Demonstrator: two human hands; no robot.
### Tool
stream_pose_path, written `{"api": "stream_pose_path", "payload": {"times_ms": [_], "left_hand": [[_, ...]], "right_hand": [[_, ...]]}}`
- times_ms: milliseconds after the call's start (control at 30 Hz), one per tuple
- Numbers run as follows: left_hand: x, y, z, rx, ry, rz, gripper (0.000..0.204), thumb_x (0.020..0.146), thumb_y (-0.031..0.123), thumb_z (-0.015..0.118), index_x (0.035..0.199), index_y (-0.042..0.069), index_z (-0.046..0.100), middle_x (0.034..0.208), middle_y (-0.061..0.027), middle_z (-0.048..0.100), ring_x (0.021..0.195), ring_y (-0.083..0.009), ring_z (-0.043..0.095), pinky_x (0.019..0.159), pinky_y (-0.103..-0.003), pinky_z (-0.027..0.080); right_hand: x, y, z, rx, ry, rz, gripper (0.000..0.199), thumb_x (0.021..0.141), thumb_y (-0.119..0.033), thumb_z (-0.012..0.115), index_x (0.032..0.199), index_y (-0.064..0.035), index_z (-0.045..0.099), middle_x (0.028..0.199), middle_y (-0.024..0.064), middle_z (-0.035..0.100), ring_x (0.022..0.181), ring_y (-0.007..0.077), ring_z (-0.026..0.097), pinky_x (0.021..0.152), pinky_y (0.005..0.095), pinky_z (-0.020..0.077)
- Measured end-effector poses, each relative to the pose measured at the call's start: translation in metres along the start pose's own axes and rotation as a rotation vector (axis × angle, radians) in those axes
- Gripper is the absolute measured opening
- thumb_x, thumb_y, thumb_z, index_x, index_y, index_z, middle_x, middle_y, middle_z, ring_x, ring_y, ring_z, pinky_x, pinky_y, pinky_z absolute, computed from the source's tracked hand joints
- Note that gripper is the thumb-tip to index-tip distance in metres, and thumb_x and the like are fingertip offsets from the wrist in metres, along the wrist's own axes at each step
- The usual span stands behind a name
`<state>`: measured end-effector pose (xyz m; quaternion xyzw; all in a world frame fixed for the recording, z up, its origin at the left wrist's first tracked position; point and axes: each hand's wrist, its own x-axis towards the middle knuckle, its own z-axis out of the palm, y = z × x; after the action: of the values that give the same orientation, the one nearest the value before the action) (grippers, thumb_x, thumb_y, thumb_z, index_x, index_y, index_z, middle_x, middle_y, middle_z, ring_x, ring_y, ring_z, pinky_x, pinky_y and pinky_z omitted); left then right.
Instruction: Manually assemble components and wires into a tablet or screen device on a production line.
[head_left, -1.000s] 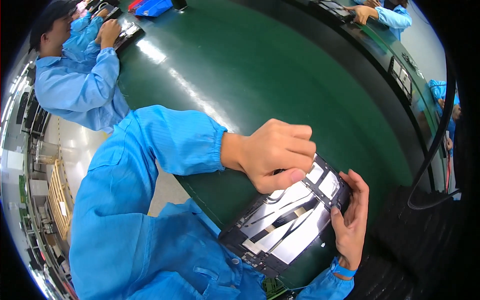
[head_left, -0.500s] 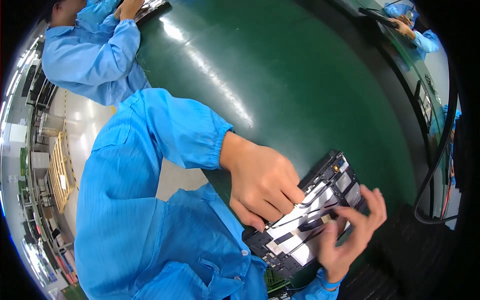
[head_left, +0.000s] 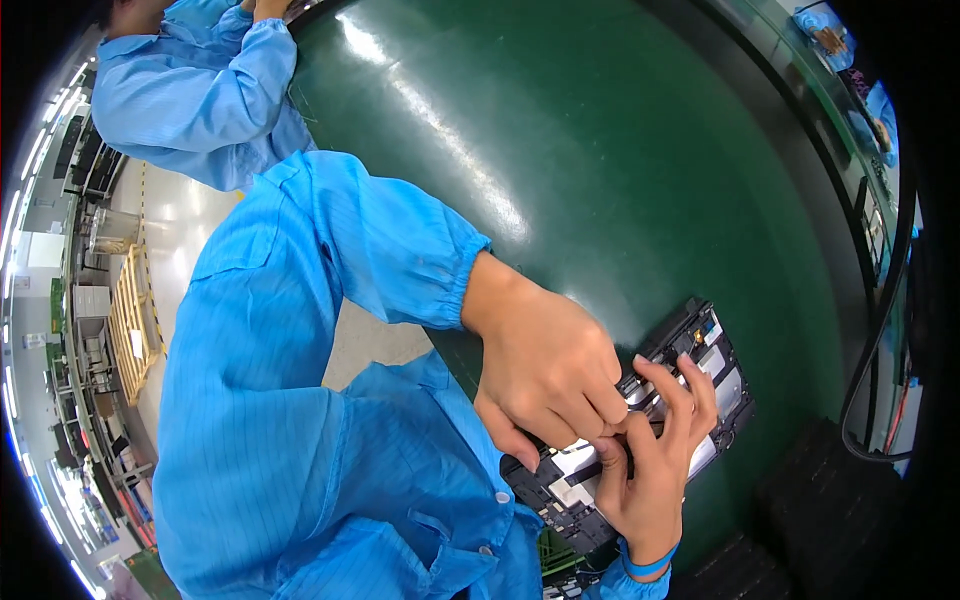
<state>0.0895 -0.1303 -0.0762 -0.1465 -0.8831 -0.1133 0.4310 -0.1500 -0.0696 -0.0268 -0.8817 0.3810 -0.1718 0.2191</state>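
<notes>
An opened flat electronic device (head_left: 577, 512) with a black frame, silver-white plates and thin dark cables lies tilted at the lower right, near the bench edge. My left hand (head_left: 555, 365) reaches across its left side, fingers curled closed. A small light spot shows at the fingertips, but what they hold is hidden. My right hand (head_left: 655, 460), with a blue band at the wrist, is over the device's middle. Its thumb and index finger pinch close to the left fingertips, while other fingers reach across the plates. Both hands cover much of the device's centre.
The device rests on a green bench top (head_left: 600, 150). At the upper left is another person in a blue smock (head_left: 190, 95). A black cable (head_left: 880, 330) hangs at the right, above dark blocks (head_left: 825, 490). A wooden pallet (head_left: 130, 320) stands on the floor at left.
My right hand has moved left across the device, and its fingers now meet the left hand's fingertips. The whole scene has shifted slightly in view.
</notes>
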Motion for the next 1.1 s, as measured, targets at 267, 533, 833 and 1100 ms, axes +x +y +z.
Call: {"api": "stream_pose_path", "payload": {"times_ms": [267,533,833,1100], "left_hand": [[-0.005,-0.001,0.003,0.055,0.030,0.100,0.048,0.096,0.038,0.072,0.059,0.012,0.055,0.066,-0.0018,0.053,0.071,-0.0230,0.061,0.051,-0.035,0.038],[-0.003,-0.004,0.000,0.075,0.005,0.164,0.048,0.098,0.039,0.072,0.061,0.013,0.056,0.066,-0.0011,0.052,0.071,-0.0225,0.062,0.053,-0.034,0.037],[0.001,-0.005,0.003,0.087,-0.021,0.215,0.048,0.100,0.038,0.069,0.062,0.012,0.056,0.068,-0.0013,0.052,0.070,-0.0224,0.061,0.053,-0.035,0.038],[-0.003,-0.027,-0.001,0.129,-0.026,0.143,0.048,0.100,0.037,0.069,0.062,0.013,0.053,0.068,-0.0004,0.049,0.067,-0.0211,0.059,0.051,-0.033,0.038]], "right_hand": [[0.003,-0.005,0.005,-0.316,0.173,-0.069,0.010,0.086,-0.002,0.075,0.089,-0.0076,0.067,0.138,0.0075,0.067,0.147,0.0400,0.047,0.125,0.0655,0.0312],[0.014,0.008,0.007,-0.366,0.330,-0.183,0.017,0.080,-0.006,0.083,0.095,-0.0080,0.075,0.086,0.0042,0.061,0.096,0.0272,0.063,0.112,0.0582,0.0496],[0.013,0.008,0.006,-0.316,0.353,-0.144,0.014,0.086,-0.008,0.084,0.096,-0.0058,0.074,0.086,0.0059,0.058,0.090,0.0278,0.059,0.101,0.0538,0.0517],[0.016,0.015,0.010,-0.245,0.376,-0.140,0.011,0.087,-0.006,0.082,0.095,-0.0057,0.073,0.085,0.0071,0.056,0.085,0.0297,0.056,0.097,0.0519,0.0523]]}}
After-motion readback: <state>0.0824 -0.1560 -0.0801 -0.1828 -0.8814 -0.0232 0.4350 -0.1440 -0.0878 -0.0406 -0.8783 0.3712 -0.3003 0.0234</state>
